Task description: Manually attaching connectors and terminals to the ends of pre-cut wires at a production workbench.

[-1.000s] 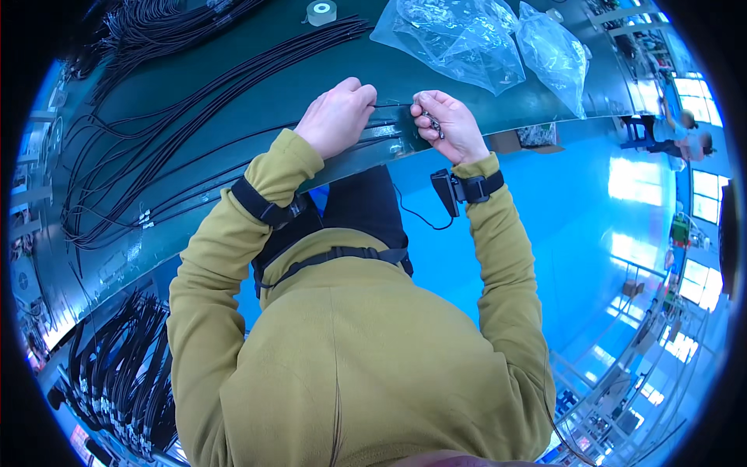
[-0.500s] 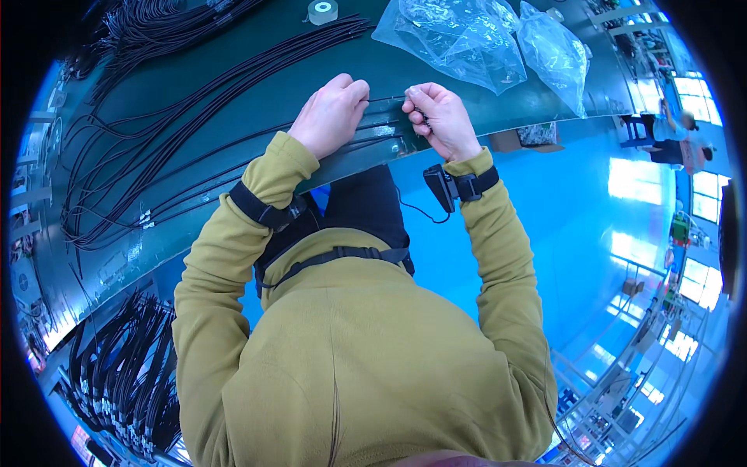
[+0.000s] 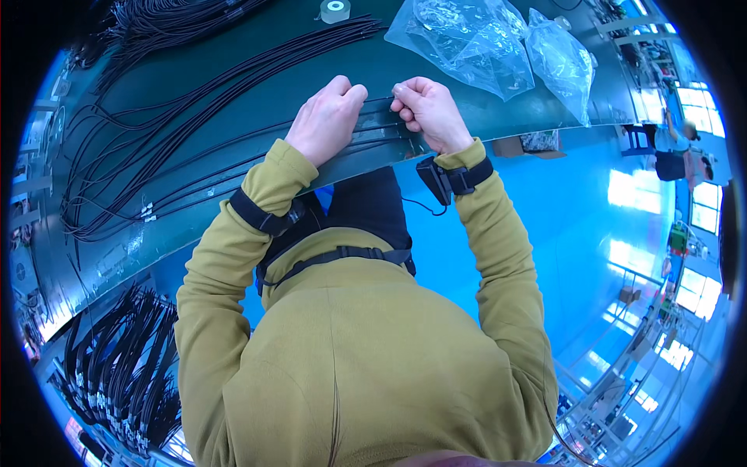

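The right hand (image 3: 433, 114), at one o'clock, has moved nearer the left hand (image 3: 325, 123), at eleven; each grip pinches one black cable (image 3: 379, 99), so less shows between.

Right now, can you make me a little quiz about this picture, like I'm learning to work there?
1. What runs between the left hand and the right hand?
2. True or false: the roll of tape is on the green table.
3. Which is nearer the right hand: (A) the larger clear bag or (B) the roll of tape?

Key: 1. A thin black cable. 2. True. 3. A.
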Demonstrator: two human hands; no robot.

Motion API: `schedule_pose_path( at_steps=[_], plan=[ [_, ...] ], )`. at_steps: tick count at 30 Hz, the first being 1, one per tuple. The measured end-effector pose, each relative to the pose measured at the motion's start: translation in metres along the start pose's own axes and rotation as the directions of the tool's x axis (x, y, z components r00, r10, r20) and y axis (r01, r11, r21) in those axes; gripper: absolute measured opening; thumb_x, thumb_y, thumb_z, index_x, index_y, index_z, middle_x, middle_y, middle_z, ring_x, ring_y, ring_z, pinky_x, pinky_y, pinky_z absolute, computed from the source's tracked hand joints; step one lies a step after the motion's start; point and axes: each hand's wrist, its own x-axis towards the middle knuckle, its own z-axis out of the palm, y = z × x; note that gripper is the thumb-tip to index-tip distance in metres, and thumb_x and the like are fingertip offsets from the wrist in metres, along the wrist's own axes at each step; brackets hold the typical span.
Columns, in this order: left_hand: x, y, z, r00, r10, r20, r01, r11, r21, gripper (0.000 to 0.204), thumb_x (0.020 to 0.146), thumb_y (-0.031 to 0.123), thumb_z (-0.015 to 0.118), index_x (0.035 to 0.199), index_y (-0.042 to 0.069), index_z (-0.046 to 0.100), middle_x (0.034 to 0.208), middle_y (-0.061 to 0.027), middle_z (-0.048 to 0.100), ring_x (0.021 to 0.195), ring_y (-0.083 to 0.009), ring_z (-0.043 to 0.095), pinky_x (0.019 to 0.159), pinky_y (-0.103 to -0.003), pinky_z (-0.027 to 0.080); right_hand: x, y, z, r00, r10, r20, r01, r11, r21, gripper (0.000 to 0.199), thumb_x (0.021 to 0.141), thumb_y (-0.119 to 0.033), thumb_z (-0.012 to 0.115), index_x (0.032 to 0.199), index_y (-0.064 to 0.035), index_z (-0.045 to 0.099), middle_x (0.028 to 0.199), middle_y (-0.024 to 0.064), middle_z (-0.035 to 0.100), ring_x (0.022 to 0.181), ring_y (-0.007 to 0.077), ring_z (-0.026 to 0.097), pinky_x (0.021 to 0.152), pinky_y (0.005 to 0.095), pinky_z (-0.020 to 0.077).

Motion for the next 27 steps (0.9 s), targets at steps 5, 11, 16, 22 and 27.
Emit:
schedule_pose_path(
  at_steps=[5,11,16,22,27],
  plan=[
    [0.004,0.001,-0.002,0.997,0.005,-0.077,-0.016,0.99,-0.142,0.01,0.084,0.006,0.059,0.093,0.003,0.057,0.085,-0.0144,0.055,0.073,-0.0328,0.059,0.064,-0.039,0.051,0.004,-0.001,0.011,0.965,0.051,0.256,-0.113,0.965,0.235,0.021,0.095,-0.021,0.058,0.097,-0.0005,0.056,0.075,0.003,0.059,0.057,0.0038,0.048,0.044,0.0167,0.0386],
    [0.008,-0.001,-0.011,0.979,-0.192,-0.07,0.164,0.943,-0.291,0.019,0.084,0.017,0.066,0.102,0.014,0.068,0.083,-0.0107,0.06,0.071,-0.0265,0.061,0.065,-0.034,0.051,0.0,-0.003,-0.004,0.913,0.05,0.404,-0.274,0.81,0.518,0.019,0.097,-0.011,0.046,0.109,0.0021,0.052,0.091,0.0114,0.059,0.07,0.0114,0.053,0.055,0.023,0.0447],
    [0.007,-0.003,-0.007,0.985,-0.127,-0.113,0.108,0.981,-0.163,0.012,0.083,0.008,0.066,0.094,0.006,0.069,0.079,-0.0078,0.061,0.067,-0.0202,0.06,0.061,-0.029,0.049,-0.006,0.007,-0.01,0.966,-0.042,0.254,-0.081,0.886,0.456,0.018,0.099,-0.013,0.047,0.11,0.0008,0.049,0.09,0.0114,0.061,0.068,0.0098,0.052,0.052,0.0206,0.0427],
    [0.005,-0.003,-0.009,0.987,-0.126,-0.098,0.106,0.977,-0.186,0.011,0.082,0.008,0.067,0.093,0.005,0.068,0.078,-0.0089,0.061,0.067,-0.0221,0.06,0.061,-0.031,0.048,-0.003,0.012,-0.014,0.962,-0.094,0.257,-0.031,0.896,0.443,0.018,0.096,-0.016,0.058,0.104,-0.0006,0.053,0.08,0.0061,0.062,0.058,0.0052,0.049,0.046,0.0165,0.0383],
    [0.004,-0.003,-0.01,0.988,-0.119,-0.097,0.1,0.979,-0.179,0.011,0.083,0.008,0.066,0.093,0.004,0.068,0.078,-0.0094,0.06,0.068,-0.0232,0.06,0.062,-0.032,0.048,-0.005,0.016,-0.009,0.97,-0.229,0.081,0.219,0.969,0.11,0.016,0.089,-0.014,0.067,0.096,-0.002,0.059,0.076,0.0023,0.062,0.057,0.002,0.047,0.046,0.0158,0.0359]
  ],
)
